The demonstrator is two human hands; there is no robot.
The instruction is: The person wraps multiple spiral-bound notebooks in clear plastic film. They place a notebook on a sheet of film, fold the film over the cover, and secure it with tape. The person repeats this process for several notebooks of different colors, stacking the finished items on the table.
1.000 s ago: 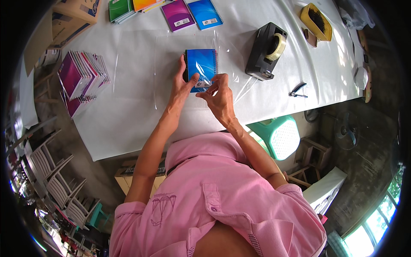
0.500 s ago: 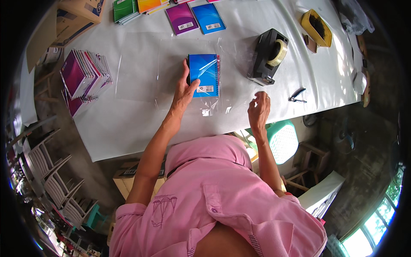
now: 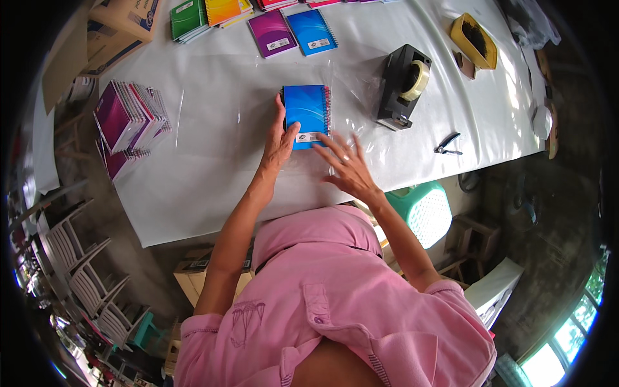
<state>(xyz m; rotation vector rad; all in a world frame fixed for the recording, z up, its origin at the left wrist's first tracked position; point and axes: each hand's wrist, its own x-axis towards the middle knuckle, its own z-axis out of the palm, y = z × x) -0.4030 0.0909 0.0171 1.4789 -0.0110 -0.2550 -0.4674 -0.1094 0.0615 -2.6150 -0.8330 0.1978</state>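
Note:
A small stack of spiral notebooks with a blue cover on top (image 3: 304, 109) lies on clear plastic film (image 3: 213, 109) in the middle of the table. My left hand (image 3: 280, 140) grips the stack by its left side, thumb on the blue cover and the other fingers along the edge. My right hand (image 3: 348, 166), fingers spread, is at the lower right corner of the notebooks, holding nothing. Whether its fingertips touch the cover I cannot tell. To the right stands a black tape dispenser (image 3: 392, 97) with a roll of clear tape (image 3: 416, 80).
Stacked purple notebooks (image 3: 119, 119) stand at the table's left edge. Green (image 3: 187, 19), yellow, purple (image 3: 272, 32) and blue notebooks lie along the far side. On the right are a small cutter-like tool (image 3: 447, 144) and a yellow container (image 3: 474, 40). A green stool (image 3: 425, 213) stands by the near edge.
My right hand has moved left from near the dispenser to the notebooks, and its fingers have spread. The shiny film over the blue cover no longer shows there. My left hand keeps its hold.

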